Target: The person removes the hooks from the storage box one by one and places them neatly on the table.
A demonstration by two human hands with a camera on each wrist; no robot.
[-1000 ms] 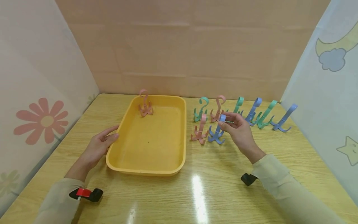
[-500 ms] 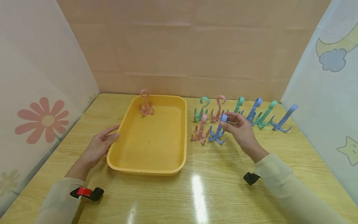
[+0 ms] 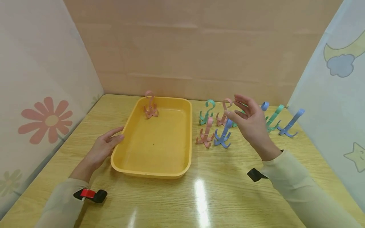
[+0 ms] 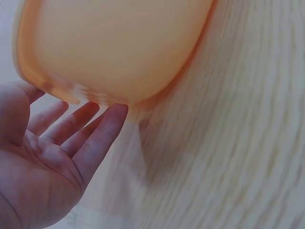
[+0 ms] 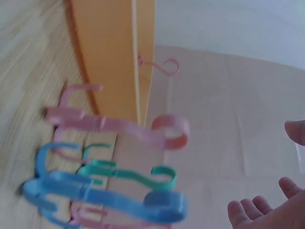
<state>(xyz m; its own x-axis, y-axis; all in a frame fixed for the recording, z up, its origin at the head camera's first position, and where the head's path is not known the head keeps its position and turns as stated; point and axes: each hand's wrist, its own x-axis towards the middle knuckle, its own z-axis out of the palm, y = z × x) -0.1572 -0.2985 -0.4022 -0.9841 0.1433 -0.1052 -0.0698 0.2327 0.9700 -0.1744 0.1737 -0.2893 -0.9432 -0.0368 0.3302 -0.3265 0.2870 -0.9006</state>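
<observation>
My left hand [image 3: 103, 147] holds the left side of the yellow tray [image 3: 151, 174], its fingertips against the outer wall in the left wrist view. A pink claw-shaped rotating hook [image 3: 151, 110] stands in the tray's far left corner. My right hand [image 3: 252, 125] hovers with thumb and fingers apart and nothing between them. Just below and left of it stands a blue hook [image 3: 222, 139], apart from the fingers in the right wrist view. Beside that is a pink hook [image 3: 204, 137]. The right hand partly hides the hooks behind it.
Behind stand a green hook [image 3: 206, 117], a pink hook [image 3: 221, 120] and, farther right, another green hook [image 3: 273, 120] and a blue hook [image 3: 288, 128]. Everything rests on a wooden table [image 3: 154, 202], with a paper wall [image 3: 182, 53] at its back.
My right hand has let go of the blue hook and risen slightly up and right, fingers spreading. The blue hook stays standing. The left hand stays at the tray.
</observation>
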